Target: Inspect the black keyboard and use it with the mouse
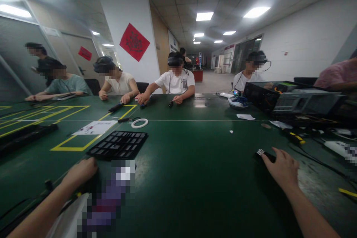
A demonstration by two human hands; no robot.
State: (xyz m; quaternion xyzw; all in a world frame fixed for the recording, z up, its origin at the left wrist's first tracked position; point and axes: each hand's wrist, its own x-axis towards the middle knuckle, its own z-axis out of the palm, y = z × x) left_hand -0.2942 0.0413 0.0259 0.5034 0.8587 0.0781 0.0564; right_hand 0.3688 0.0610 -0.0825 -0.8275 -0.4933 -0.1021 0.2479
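Dim interior, overhead light

Ceiling panels (204,16) are glowing white. Green tabletop (192,156) is lying dark, its far edge reflecting a pale glare patch (200,101). Shadow is pooling beside the right hand (283,167). Outer edges are bowing, stretching. Far hallway (214,82) is blurring. Mosaic blocks (110,200) are obscuring patches.

Place: office room in use as an electronics workshop. Ceiling: square panels with flat lights (205,16). Walls: white pillar (139,12) bearing a red paper diamond (135,42); door (74,46) at left. Furniture: long green table (192,178), marked out in yellow tape (67,149); dark chair (92,86). Equipment: opened computer case (260,99), black gridded tray (118,144), white ring (139,123). Occupants: people (180,80) seated along the far side, several wearing headsets (175,60).
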